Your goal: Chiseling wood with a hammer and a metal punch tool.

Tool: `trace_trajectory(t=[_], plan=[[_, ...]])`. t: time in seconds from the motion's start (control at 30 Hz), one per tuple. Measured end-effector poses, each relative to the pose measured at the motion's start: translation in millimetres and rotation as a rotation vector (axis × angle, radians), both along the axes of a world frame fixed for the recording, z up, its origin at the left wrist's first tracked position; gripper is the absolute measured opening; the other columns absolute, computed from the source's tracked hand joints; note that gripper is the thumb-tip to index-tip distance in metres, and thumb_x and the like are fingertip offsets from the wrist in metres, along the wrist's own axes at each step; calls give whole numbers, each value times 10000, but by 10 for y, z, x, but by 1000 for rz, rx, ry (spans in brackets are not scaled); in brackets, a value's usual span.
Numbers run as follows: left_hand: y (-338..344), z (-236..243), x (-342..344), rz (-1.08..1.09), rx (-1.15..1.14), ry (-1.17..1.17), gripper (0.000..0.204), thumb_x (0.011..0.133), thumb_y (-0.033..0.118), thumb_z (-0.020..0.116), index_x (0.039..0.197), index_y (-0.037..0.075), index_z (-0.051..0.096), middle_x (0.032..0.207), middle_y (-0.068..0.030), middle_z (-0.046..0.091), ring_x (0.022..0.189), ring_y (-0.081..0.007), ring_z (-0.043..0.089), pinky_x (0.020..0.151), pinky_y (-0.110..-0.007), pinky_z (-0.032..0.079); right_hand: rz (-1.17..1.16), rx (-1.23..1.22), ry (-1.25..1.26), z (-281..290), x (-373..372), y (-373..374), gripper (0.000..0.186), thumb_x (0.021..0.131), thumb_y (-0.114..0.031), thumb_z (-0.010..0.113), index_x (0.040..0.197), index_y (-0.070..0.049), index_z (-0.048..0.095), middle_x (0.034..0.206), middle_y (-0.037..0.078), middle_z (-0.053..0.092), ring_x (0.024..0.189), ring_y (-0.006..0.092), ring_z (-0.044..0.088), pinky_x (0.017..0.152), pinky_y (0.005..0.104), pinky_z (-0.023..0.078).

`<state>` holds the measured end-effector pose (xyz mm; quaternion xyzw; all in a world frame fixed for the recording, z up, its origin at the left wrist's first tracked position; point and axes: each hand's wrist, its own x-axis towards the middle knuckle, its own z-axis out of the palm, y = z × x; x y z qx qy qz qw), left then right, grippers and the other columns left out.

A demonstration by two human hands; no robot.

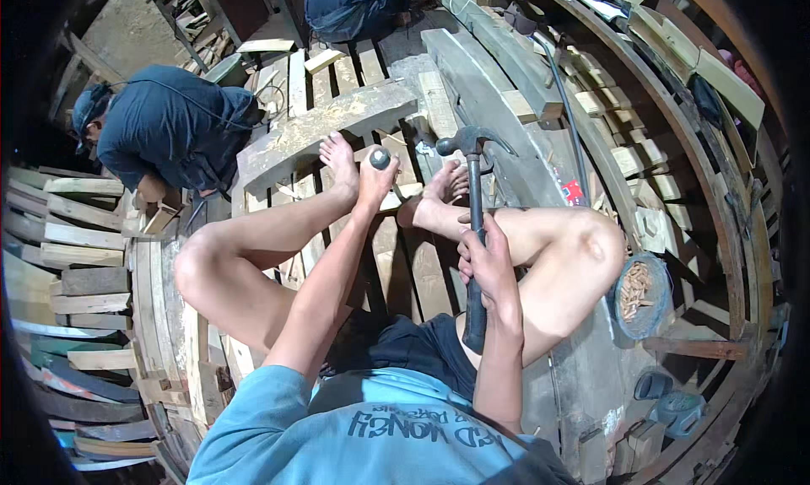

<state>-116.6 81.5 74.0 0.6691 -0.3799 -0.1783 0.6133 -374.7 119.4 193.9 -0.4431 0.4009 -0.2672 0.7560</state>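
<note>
The right hand is wrapped around the hammer, fingers curled about the middle of its dark handle. The hammer's long axis runs away from the person, almost straight up the view: the butt lies back over the right thigh, and the head is farthest out, beside the right foot. The claw points right and curves down a little, while the striking face looks left, toward the other hand.

The left hand is closed in a fist around a tool, between the two feet. Its round, dark butt faces up at the camera, so its long axis stands steep (the working end is too hidden to make out). A pale block lies just below that fist, above the slats; whether the tool touches it, I cannot tell.

Beyond the left foot lies a beam strewn with shavings. At the right, a tub holds wooden pegs. A co-worker bends low at the left.
</note>
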Motion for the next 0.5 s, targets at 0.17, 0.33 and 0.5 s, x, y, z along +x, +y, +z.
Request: trace_trajectory(t=[0.17,0.33,0.5], plan=[[-67,-93,93,33,-30,-63,169,836,135,639,798,26,515,600,-23,543,514,-91,531,462,-259,418,-50,30,38,85,19,-13,143,921,-95,488,1062,-77,473,577,-33,382,411,48,366,361,217,309],[-79,-129,50,93,-22,134,153,849,134,638,833,35,522,597,-15,549,504,-88,534,454,-248,423,-47,19,129,133,59,6,150,918,-98,495,1066,-84,473,573,-37,374,412,48,358,364,210,290],[-52,-172,43,116,-31,125,198,818,140,660,771,37,498,592,-9,510,513,-69,487,468,-258,402,-19,14,145,95,188,20,164,925,-94,505,1086,-70,482,593,-46,375,422,38,338,377,199,288]])
